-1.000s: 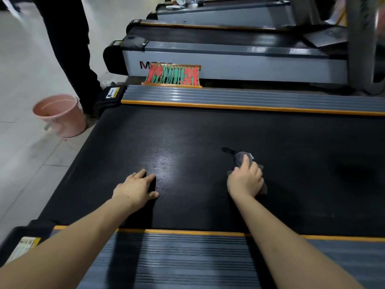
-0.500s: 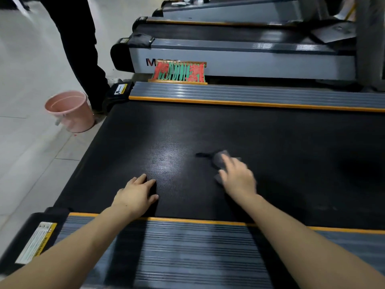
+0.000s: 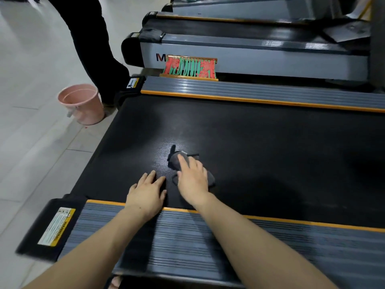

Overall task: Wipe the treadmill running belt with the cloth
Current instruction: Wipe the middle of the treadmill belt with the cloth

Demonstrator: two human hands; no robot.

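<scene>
The black running belt of the treadmill stretches across the middle of the head view, between two ribbed grey side rails with orange edges. A small dark grey cloth lies crumpled on the belt near its left end. My right hand presses flat on the cloth, fingers stretched out over it. My left hand rests palm-down on the bare belt just left of the cloth, close to the near rail, fingers straight.
A pink bucket stands on the tiled floor left of the belt's end. A person's dark trouser leg is beside it. A red-and-green brush leans behind the far rail. More treadmills line up behind.
My right hand has slid the cloth leftward across the belt, ending close beside my left hand. The left hand has stayed planted on the belt. The view has shifted left.
</scene>
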